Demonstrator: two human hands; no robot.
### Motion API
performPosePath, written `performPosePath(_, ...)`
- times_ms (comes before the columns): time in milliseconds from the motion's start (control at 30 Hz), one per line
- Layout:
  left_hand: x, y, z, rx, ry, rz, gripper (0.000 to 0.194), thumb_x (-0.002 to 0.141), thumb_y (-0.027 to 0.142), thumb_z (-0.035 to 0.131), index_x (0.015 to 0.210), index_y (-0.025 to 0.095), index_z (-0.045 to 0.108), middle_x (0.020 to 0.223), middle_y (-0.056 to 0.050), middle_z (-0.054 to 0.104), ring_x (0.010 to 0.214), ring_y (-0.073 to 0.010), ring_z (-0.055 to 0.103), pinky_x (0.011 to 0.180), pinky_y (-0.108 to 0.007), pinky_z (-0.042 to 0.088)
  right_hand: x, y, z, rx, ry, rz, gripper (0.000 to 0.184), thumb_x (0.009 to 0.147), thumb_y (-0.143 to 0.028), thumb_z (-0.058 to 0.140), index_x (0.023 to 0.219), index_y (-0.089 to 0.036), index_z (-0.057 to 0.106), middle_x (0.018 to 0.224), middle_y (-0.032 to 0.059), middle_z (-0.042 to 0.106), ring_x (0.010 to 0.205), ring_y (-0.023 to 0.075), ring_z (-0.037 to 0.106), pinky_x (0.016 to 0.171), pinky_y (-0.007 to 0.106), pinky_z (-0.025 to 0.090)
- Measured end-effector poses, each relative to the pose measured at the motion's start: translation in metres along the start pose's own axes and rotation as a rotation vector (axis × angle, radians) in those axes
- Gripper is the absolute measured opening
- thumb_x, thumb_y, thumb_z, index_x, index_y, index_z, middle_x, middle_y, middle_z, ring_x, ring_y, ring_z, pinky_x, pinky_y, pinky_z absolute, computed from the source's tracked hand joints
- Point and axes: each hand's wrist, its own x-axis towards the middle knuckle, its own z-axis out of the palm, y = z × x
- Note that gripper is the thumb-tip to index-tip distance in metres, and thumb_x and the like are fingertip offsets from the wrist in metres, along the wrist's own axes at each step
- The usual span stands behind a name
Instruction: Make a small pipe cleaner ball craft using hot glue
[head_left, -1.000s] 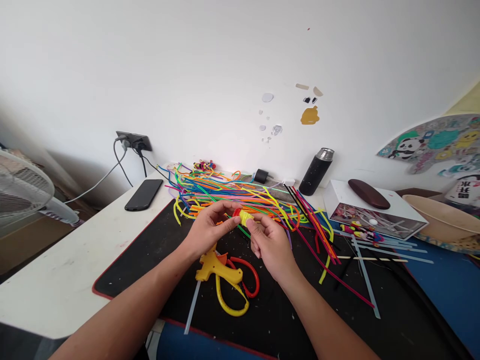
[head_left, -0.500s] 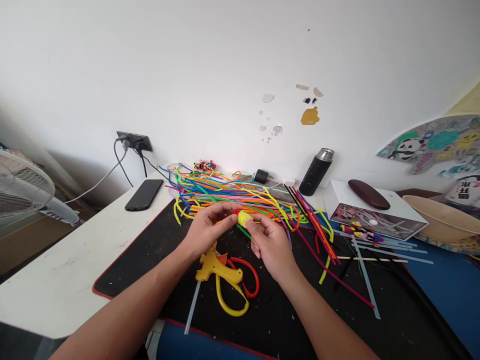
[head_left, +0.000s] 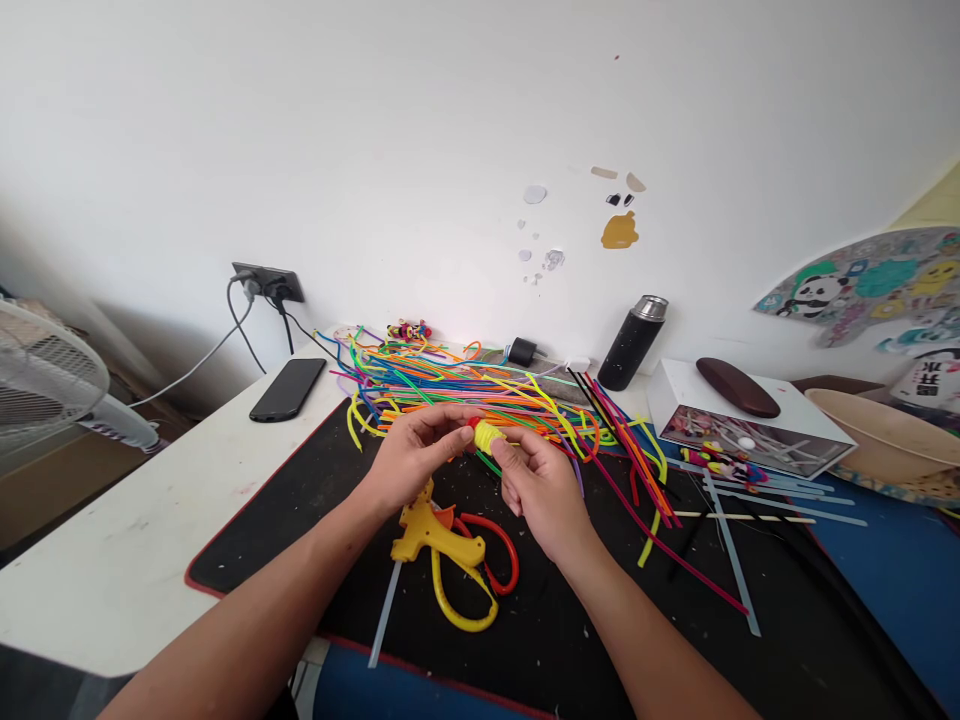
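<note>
Yellow-and-red piece (head_left: 487, 436): small and wound-looking, held up between the two hands above the black mat (head_left: 300, 510); its red end is toward the left hand, its yellow body toward the right.
Left hand (head_left: 409, 455): grip closed in a pinch, thumb and fingers on the red end.
Right hand (head_left: 546, 492): grip closed too, thumb against the yellow body; the remaining fingers are curled beneath.
Glue gun (head_left: 442, 537): yellow, lying on the mat just below the hands, a translucent glue stick (head_left: 384, 615) coming out of its back end.
Scissors (head_left: 512, 560): one red and one yellow handle loop showing beside and partly under the glue gun; the blades cannot be made out.
Pipe cleaners (head_left: 442, 385): a loose many-coloured heap beyond the hands, with pink, orange and black ones fanned to the right.
Right side: clear strips (head_left: 735, 560) on the mat, a small colourful figure (head_left: 724, 466) in front of a white box (head_left: 757, 430), a brown case (head_left: 738, 388) on top of that box, and a beige bowl (head_left: 885, 430) next to it.
Back: black flask (head_left: 632, 345) near the wall, leaning in view.
Left side: dark phone (head_left: 287, 390) on the white desk (head_left: 150, 510).
</note>
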Motion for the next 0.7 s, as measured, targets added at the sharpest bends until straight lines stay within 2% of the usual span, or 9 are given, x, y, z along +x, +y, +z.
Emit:
performPosePath(200,0.0028,0.0029,-0.0004,-0.014,-0.040,-0.008,0.043,0.082,0.046,0.088,0.114,0.017,0.082,0.089,-0.007,0.077,0.076,-0.0169,0.065,0.069,-0.028,0.052,0.0003,0.0002,-0.0019,0.025,0.003,-0.004,0.050,0.086,-0.068,0.075,0.094,-0.019,0.069,0.049,-0.0103,0.040,0.039,0.0084,0.036,0.040,0.023,0.030)
performPosePath(333,0.0042,0.0033,-0.0009,-0.066,-0.106,0.006,0.045,0.080,0.039,0.090,0.120,0.020,0.080,0.096,-0.007,0.076,0.084,-0.0183,0.066,0.072,-0.028,0.053,0.0005,-0.0002,-0.0025,0.032,-0.006,-0.008,0.053,0.086,-0.071,0.074,0.091,-0.019,0.069,0.049,-0.0099,0.040,0.040,0.0086,0.035,0.040,0.024,0.029)
performPosePath(533,0.0041,0.0014,-0.0002,-0.110,-0.092,0.011,0.040,0.079,0.035,0.092,0.113,0.018,0.079,0.098,-0.007,0.076,0.085,-0.0183,0.066,0.071,-0.027,0.053,0.0015,0.0030,-0.0027,0.038,-0.022,0.008,0.052,0.086,-0.071,0.074,0.090,-0.019,0.067,0.050,-0.0099,0.040,0.040,0.0083,0.035,0.041,0.023,0.029)
performPosePath(700,0.0045,0.0015,-0.0001,-0.115,-0.076,-0.006,0.038,0.079,0.037,0.091,0.108,0.017,0.077,0.097,-0.007,0.076,0.080,-0.0167,0.065,0.068,-0.026,0.053,0.0012,0.0049,-0.0021,0.025,-0.039,0.029,0.051,0.087,-0.067,0.075,0.098,-0.018,0.068,0.051,-0.0108,0.042,0.040,0.0079,0.035,0.041,0.023,0.029)
